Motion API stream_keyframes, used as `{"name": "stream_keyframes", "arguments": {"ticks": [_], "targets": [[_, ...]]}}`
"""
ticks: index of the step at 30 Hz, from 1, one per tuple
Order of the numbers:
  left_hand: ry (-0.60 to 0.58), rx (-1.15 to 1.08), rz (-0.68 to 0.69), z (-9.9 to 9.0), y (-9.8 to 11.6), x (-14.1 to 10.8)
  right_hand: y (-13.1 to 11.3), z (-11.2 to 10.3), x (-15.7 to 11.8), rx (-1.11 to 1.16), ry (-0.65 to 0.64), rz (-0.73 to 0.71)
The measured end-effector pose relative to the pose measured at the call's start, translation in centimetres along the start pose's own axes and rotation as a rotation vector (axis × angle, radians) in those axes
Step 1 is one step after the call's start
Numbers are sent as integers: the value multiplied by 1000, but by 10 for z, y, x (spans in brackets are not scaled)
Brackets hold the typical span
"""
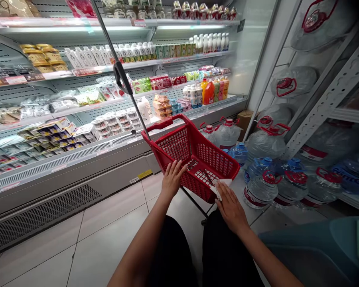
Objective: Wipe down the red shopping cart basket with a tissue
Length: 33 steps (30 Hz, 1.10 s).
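A red plastic shopping basket trolley [194, 149] stands before my knees, with lattice sides and a long grey pull handle [126, 79] leaning up to the left. My left hand [172, 179] rests on the near left rim with its fingers spread, holding nothing. At the near right corner my right hand [231, 205] presses a white wipe [223, 187] against the rim, fingers stretched over it. The wipe looks like tissue or thin cloth; part of it is hidden under the fingers. A dark strip lies across the lattice floor inside.
Behind the trolley runs a lit refrigerated shelf [116, 131] with yogurts, milk bottles and juices. Several large water bottles [260, 189] crowd the floor and rack on the right. A teal machine [314, 251] stands near my right arm. Pale tiles [107, 239] cover the floor.
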<state>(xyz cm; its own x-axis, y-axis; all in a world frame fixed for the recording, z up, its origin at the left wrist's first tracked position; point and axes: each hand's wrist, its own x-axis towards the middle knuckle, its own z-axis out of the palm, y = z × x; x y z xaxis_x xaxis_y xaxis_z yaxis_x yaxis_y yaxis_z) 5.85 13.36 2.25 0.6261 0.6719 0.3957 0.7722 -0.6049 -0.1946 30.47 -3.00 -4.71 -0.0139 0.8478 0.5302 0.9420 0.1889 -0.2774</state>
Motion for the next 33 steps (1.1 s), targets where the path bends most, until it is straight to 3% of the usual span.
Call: {"name": "stream_keyframes", "arguments": {"ticks": [9, 13, 17, 19, 21, 24, 28, 33], "targets": [[104, 5, -36, 9, 38, 5, 38, 11, 22, 21, 103, 180], [139, 1, -87, 12, 57, 4, 7, 20, 37, -44, 108, 103], [114, -31, -35, 5, 66, -1, -33, 30, 59, -88, 95, -31], [88, -53, 22, -3, 58, -5, -37, 30, 66, -83, 82, -63], [65, -62, 46, -15, 42, -9, -26, 25, 68, -76, 60, -84], [49, -49, 3, -36, 5, -14, 8, 17, 61, -79, 28, -64], [69, -27, -97, -64, -39, -13, 54, 13, 52, -84, 52, 70], [48, -74, -97, -81, -51, -2, 80, 22, 56, -52, 105, 138]]}}
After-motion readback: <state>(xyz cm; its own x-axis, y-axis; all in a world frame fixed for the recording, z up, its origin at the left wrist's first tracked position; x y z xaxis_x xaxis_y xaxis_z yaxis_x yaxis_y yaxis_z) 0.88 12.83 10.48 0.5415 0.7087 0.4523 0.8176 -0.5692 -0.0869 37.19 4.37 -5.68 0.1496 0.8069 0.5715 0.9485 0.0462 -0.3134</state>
